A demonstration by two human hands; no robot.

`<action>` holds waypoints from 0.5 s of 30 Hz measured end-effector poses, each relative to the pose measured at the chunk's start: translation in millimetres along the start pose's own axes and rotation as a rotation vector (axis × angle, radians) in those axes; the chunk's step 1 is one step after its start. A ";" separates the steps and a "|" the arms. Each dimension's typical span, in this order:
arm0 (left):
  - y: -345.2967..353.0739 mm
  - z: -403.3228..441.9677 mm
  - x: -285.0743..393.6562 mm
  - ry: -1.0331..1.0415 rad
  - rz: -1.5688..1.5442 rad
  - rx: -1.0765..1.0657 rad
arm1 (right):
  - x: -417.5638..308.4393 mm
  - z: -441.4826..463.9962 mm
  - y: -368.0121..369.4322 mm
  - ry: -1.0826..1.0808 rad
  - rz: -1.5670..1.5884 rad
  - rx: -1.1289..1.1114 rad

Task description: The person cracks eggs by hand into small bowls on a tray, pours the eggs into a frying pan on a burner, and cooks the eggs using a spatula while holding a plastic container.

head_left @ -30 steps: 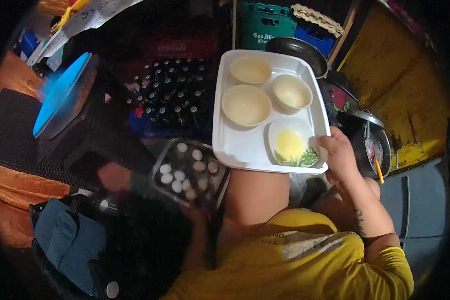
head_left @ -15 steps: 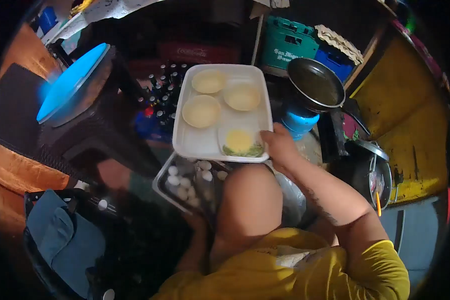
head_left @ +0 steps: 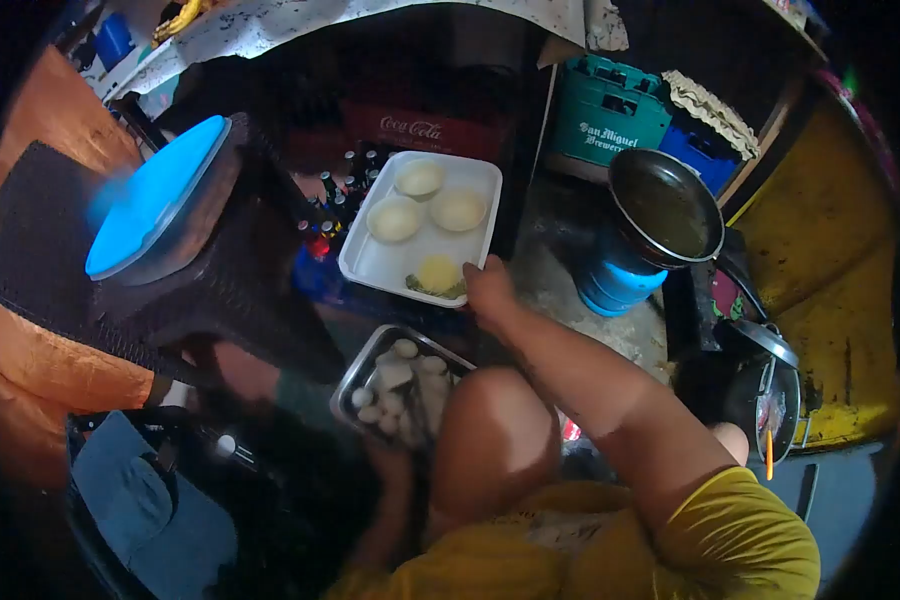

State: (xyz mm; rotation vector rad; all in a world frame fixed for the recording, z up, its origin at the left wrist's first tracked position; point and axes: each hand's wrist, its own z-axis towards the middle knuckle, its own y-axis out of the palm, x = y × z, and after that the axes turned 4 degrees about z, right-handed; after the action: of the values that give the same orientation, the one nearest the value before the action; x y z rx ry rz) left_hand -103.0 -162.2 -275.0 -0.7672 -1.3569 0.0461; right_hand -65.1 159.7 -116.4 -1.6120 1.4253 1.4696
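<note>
My right hand (head_left: 489, 291) grips the near right corner of a white tray (head_left: 365, 262), held out over a crate of dark bottles. Three pale bowls, among them a front left bowl (head_left: 395, 219), stand in the tray, with a yellow and green patterned dish (head_left: 438, 275) at its near right corner. Below, my left hand (head_left: 390, 458) is at the near edge of a metal tray (head_left: 344, 405) of white, egg-like pieces (head_left: 392, 404); its fingers are dim and partly hidden under that tray. My knee covers the metal tray's right side.
A dark pan (head_left: 667, 207) sits over a blue canister (head_left: 620, 287) at the right. Behind are a green crate (head_left: 610, 120) and a red crate (head_left: 410, 127). A blue-lidded container (head_left: 160, 200) rests on a black stool at the left. A lidded pot (head_left: 760, 400) is at the far right.
The white tray, in my right hand, has moved left and farther from my body, over the bottles. The view has shifted, showing more of the pan and blue canister.
</note>
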 end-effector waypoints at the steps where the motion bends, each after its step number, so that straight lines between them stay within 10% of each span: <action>1: 0.7 0.8 2.2 0.004 0.002 0.010 | 2.9 4.7 1.3 0.014 -0.019 -0.021; 15: 7.4 51.9 98.1 0.264 0.257 0.275 | -19.3 5.6 13.1 0.232 0.005 -0.034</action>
State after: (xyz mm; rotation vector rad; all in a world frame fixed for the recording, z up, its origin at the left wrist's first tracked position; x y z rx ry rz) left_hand -121.4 -88.0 -194.2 -0.6829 -0.9718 0.3176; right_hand -76.4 167.3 -96.6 -1.8500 1.5366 1.3513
